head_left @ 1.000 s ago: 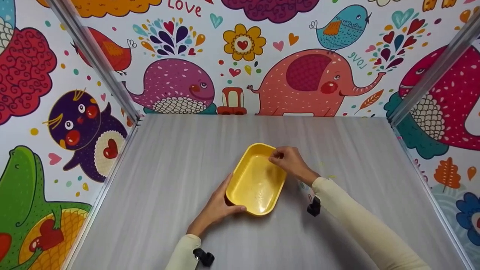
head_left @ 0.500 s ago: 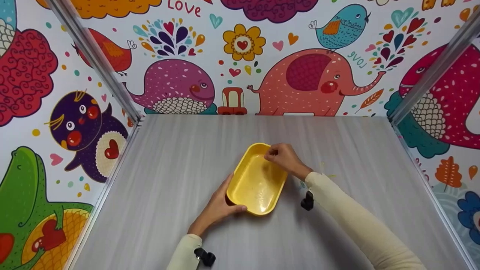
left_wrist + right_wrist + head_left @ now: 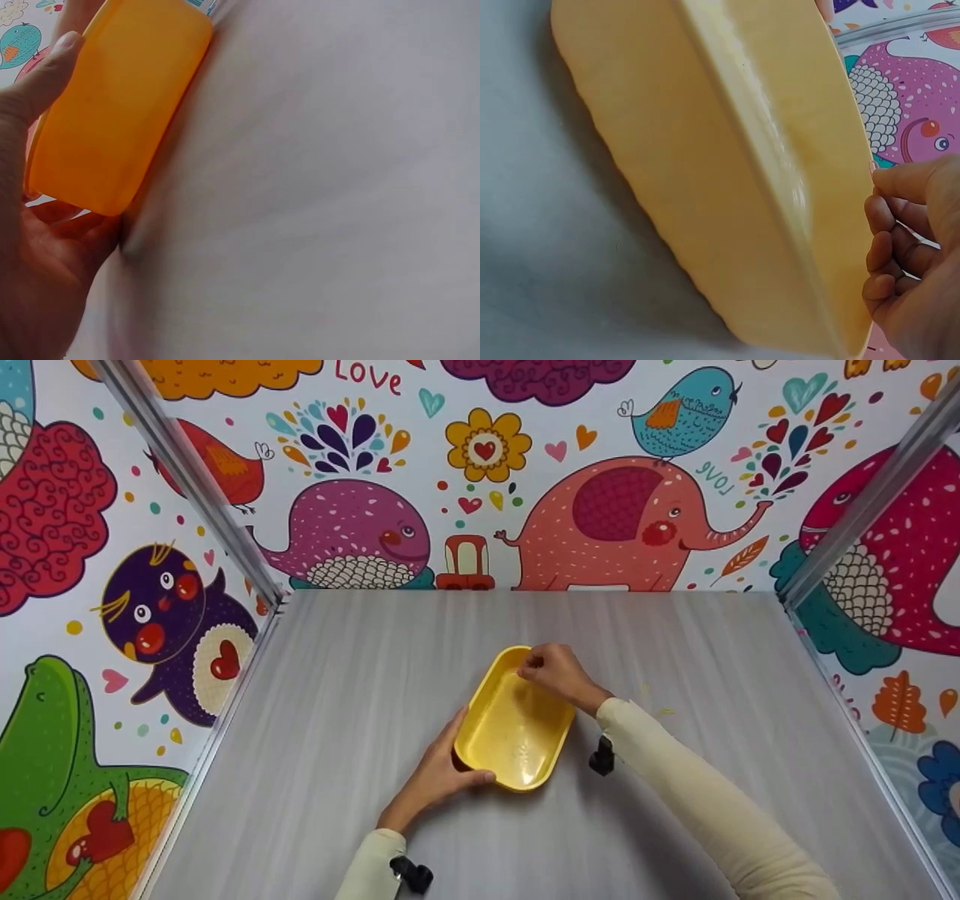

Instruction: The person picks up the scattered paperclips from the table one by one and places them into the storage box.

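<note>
At left, a person's left hand (image 3: pixel 431 776) grips the near-left corner of a yellow plastic tray (image 3: pixel 502 727), thumb at the near rim and fingers along the outer left side. The tray sits mid-worktop (image 3: pixel 337 697), its long side slanting away to the right; whether its base lies fully flat is hard to tell. Only this hand clearly steadies it, so a loosened thumb could let the tray swing or tip, especially if the far end is pushed.

Next, the right hand (image 3: pixel 559 671) is at the tray's far-right part, fingers curled, tips drawn close to the thumb. Whether they pinch something tiny cannot be told; if so, it could slip out unnoticed. The knuckles or sleeve (image 3: pixel 690 780) could also knock the right rim. Farther right, small yellow marks (image 3: pixel 665 712) show on the worktop, too small to identify.
</note>
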Action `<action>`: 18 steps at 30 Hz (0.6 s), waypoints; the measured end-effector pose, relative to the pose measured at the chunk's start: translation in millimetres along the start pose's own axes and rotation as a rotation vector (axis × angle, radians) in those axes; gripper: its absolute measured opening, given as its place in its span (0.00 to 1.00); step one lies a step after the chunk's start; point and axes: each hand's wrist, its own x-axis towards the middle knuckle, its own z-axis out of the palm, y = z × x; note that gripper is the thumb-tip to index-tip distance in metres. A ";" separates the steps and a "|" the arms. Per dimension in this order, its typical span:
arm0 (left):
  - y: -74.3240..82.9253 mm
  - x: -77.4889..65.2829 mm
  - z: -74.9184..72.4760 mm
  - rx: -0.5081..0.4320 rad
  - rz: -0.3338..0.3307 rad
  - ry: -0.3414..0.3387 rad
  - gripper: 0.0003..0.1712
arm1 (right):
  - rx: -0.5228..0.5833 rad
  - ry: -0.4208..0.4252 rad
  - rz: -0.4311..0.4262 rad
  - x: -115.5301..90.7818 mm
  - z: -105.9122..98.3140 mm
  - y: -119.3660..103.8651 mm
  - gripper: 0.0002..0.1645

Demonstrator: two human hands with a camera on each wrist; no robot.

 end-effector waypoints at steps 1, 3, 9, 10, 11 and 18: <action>0.4 0.0 0.0 -0.006 0.000 -0.001 0.71 | -0.001 -0.003 0.001 0.8 1.3 -1.0 0.03; 0.6 -0.2 0.0 -0.007 0.004 -0.001 0.71 | -0.010 -0.009 -0.007 2.1 4.0 -2.5 0.04; 1.0 -0.3 0.6 -0.017 -0.004 -0.003 0.69 | -0.068 -0.025 -0.048 8.7 11.6 -5.5 0.12; 1.3 -0.2 0.7 -0.021 -0.010 -0.004 0.69 | -0.069 -0.029 -0.038 9.7 12.4 -6.5 0.12; 1.9 -0.2 0.7 -0.020 -0.011 -0.005 0.69 | -0.072 -0.034 -0.029 10.6 13.1 -7.6 0.12; 3.5 -0.2 1.5 -0.010 -0.018 -0.004 0.68 | -0.075 -0.071 0.060 14.9 15.7 -16.7 0.07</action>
